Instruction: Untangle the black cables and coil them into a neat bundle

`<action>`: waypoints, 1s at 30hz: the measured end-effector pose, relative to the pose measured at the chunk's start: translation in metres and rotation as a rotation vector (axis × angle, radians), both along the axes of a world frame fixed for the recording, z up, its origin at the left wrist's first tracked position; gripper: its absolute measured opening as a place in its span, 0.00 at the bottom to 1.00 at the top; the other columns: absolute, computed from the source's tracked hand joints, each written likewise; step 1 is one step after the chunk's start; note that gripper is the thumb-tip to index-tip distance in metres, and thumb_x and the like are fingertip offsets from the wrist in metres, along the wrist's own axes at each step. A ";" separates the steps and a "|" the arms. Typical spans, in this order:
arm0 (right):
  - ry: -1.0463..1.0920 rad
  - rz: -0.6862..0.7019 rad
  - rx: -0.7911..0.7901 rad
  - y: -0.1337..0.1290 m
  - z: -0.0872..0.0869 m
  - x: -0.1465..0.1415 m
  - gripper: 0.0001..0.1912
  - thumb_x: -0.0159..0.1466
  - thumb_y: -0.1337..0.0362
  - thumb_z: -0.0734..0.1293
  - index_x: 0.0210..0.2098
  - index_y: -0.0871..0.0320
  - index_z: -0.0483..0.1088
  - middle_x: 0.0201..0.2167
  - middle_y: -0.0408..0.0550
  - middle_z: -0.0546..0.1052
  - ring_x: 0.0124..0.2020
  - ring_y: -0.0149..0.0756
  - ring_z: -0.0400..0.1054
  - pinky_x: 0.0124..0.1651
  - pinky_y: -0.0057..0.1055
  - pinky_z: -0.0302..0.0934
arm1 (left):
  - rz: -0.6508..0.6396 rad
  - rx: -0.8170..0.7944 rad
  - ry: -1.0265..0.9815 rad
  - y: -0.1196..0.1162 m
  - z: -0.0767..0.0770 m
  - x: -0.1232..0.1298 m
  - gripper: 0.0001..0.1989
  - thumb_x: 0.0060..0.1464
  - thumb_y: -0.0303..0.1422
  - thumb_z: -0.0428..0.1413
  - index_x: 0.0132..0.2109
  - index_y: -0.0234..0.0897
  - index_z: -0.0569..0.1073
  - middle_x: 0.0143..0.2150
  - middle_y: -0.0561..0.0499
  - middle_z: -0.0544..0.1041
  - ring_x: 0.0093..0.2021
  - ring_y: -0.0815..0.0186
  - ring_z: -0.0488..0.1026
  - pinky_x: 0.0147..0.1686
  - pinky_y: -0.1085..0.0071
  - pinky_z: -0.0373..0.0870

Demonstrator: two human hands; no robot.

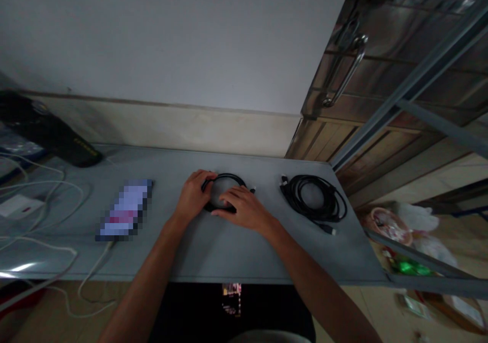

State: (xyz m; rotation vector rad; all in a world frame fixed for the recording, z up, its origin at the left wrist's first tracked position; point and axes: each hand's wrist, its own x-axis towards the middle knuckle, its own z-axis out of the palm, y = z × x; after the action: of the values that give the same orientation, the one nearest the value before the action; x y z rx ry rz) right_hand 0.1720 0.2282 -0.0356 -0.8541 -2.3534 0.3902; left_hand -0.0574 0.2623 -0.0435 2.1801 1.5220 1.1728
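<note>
A black cable (pixel 230 175), wound into a loose ring, lies on the grey tabletop between my hands. My left hand (pixel 193 194) grips the ring's left side, fingers curled over it. From the right, my right hand (pixel 246 207) bends around the lower right of the same ring, its thumb and fingers closing on the cable and covering part of it. A small connector (pixel 253 189) pokes out just past the right knuckles. Farther right rests a thicker bundle of coiled black cables (pixel 294 194), with plugs at its upper left and lower right, apart from both hands.
A phone (pixel 125 208) with a white charging cord lies left on the tabletop (pixel 236 261). A dark bottle (pixel 57 132) lies tilted at the far left, near a white adapter (pixel 20 207) and tangled white cords. Metal frame bars (pixel 404 86) flank the right end; the wall is behind.
</note>
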 end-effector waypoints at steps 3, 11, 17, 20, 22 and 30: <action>0.038 -0.029 0.015 0.002 0.004 0.004 0.14 0.78 0.51 0.75 0.45 0.56 0.78 0.41 0.48 0.85 0.48 0.42 0.78 0.58 0.38 0.68 | -0.004 0.003 -0.006 -0.001 0.001 0.002 0.11 0.67 0.34 0.56 0.50 0.44 0.82 0.51 0.42 0.86 0.56 0.47 0.82 0.63 0.45 0.77; 0.146 -0.280 0.111 -0.014 0.045 0.062 0.08 0.82 0.56 0.70 0.52 0.54 0.78 0.46 0.52 0.84 0.50 0.45 0.79 0.60 0.43 0.70 | 0.045 0.097 -0.049 -0.009 0.017 0.010 0.10 0.74 0.41 0.56 0.49 0.45 0.81 0.50 0.43 0.86 0.55 0.48 0.81 0.63 0.47 0.75; -0.111 -0.602 0.135 -0.064 0.041 0.147 0.26 0.80 0.44 0.68 0.68 0.53 0.73 0.62 0.61 0.81 0.66 0.58 0.76 0.70 0.57 0.69 | 0.066 0.164 -0.069 -0.014 0.025 0.015 0.09 0.77 0.40 0.56 0.49 0.44 0.80 0.49 0.44 0.85 0.53 0.50 0.80 0.61 0.49 0.76; -0.296 -0.696 0.138 -0.082 0.019 0.180 0.34 0.78 0.38 0.66 0.70 0.56 0.71 0.65 0.66 0.79 0.67 0.65 0.75 0.68 0.62 0.69 | 0.059 0.169 -0.070 -0.016 0.027 0.017 0.09 0.77 0.39 0.56 0.49 0.44 0.80 0.49 0.45 0.85 0.52 0.50 0.79 0.61 0.48 0.75; -0.356 -0.704 0.128 -0.088 0.008 0.193 0.32 0.79 0.39 0.65 0.69 0.56 0.73 0.65 0.66 0.79 0.65 0.64 0.77 0.67 0.60 0.71 | 0.059 0.160 -0.074 -0.017 0.028 0.018 0.09 0.77 0.40 0.56 0.49 0.44 0.80 0.49 0.45 0.85 0.53 0.50 0.79 0.61 0.48 0.76; -0.355 -0.711 0.122 -0.087 0.002 0.209 0.18 0.82 0.51 0.62 0.53 0.54 0.79 0.54 0.59 0.85 0.54 0.55 0.82 0.61 0.53 0.74 | 0.063 0.142 -0.087 -0.017 0.027 0.017 0.10 0.77 0.41 0.56 0.48 0.45 0.80 0.48 0.45 0.85 0.52 0.50 0.80 0.61 0.48 0.76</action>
State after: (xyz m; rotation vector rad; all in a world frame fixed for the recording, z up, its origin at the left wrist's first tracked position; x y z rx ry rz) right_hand 0.3808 0.1415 -0.0336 -1.7134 -2.1470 -0.2148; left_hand -0.0399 0.2448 -0.0162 2.1506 1.5252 1.4165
